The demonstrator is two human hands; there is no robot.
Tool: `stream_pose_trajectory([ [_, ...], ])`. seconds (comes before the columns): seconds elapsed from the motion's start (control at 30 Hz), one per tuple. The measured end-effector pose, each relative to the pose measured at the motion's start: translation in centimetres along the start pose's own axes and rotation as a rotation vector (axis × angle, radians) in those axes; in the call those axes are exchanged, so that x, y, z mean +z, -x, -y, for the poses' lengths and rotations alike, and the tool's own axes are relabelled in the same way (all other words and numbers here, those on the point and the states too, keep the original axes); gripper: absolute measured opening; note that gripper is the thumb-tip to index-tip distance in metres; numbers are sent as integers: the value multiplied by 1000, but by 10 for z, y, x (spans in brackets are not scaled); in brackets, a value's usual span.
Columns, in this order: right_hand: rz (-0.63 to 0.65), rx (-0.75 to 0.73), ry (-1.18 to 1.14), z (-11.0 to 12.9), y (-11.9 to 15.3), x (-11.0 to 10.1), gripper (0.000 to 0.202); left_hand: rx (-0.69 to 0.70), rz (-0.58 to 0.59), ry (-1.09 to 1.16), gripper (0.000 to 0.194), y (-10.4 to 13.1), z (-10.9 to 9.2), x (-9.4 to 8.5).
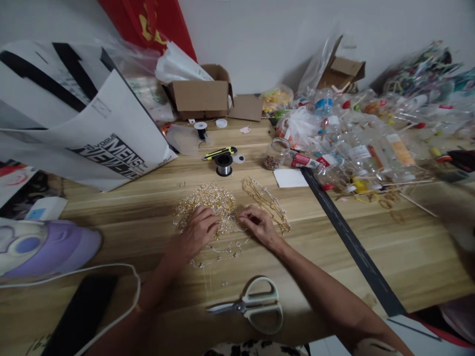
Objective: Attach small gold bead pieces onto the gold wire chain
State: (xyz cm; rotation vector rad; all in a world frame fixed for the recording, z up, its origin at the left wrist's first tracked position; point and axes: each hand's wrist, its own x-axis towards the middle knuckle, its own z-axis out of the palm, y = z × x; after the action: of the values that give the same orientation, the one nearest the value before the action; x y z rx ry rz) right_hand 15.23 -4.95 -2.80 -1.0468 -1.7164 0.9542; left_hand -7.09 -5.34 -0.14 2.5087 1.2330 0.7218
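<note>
A heap of gold and silver beaded chains (208,198) lies on the wooden table. My left hand (202,226) rests over the heap's lower edge, fingers bent together; what they pinch is hidden. To the right of the heap, my right hand (261,227) is closed, thumb and forefinger pinched near a thin pale strand (239,229) that runs between the hands. Beyond the right hand lie loose gold chains (270,202). Below both hands is a silver beaded chain (218,259). Closer to me, scissors (261,304) with cream handles lie with blades pointing left.
Behind the heap are a wire spool (224,165), a yellow utility knife (218,153) and a black thread spool (201,129). A bead jar (276,153) and many plastic bottles (363,148) crowd the right. A white bag (111,133), purple mask (55,247) and white cable (138,287) are left.
</note>
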Motion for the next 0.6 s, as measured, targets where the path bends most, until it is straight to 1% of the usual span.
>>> stream_pose_trajectory([
  [0.13, -4, 24, -20, 0, 0, 1, 15, 32, 50, -2, 13, 0, -6, 5],
  [0.3, 0, 37, -19, 0, 0, 2, 16, 37, 116, -38, 15, 3, -9, 6],
  [0.43, -2, 39, -23, 1, 0, 2, 16, 22, 112, -34, 18, 4, -5, 7],
  [0.6, 0, 46, -12, 1, 0, 2, 17, 11, 68, -56, 20, 4, 3, 12],
])
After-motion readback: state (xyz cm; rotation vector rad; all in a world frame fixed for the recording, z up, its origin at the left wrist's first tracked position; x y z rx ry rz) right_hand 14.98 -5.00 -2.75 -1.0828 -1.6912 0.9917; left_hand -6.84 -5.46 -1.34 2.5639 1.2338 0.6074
